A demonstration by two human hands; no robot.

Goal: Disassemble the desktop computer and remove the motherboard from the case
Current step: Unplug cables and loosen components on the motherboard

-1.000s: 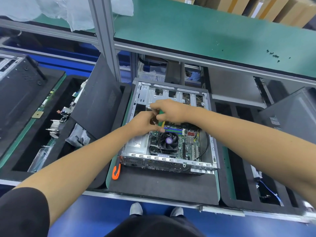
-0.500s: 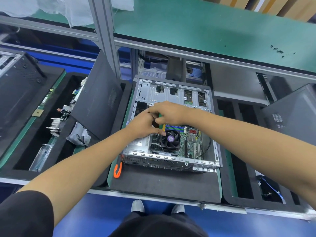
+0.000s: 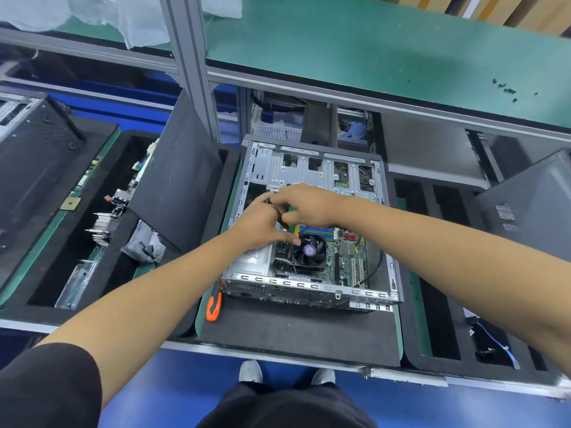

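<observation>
On black foam mat [image 3: 296,332], counter edge: open steel case [image 3: 312,285], long axis running away from viewer.
Stamped grey sheet metal, slotted near rim; green motherboard [image 3: 346,261] flat inside, round black fan [image 3: 309,250]. Beyond it, left hand [image 3: 262,223] and right hand [image 3: 304,203] touching, fingers curled, pinching a small green part, barely visible.

left hand [image 3: 262,222] fingers curled | right hand [image 3: 304,203] pinching | both arms extended, hands touching
</observation>
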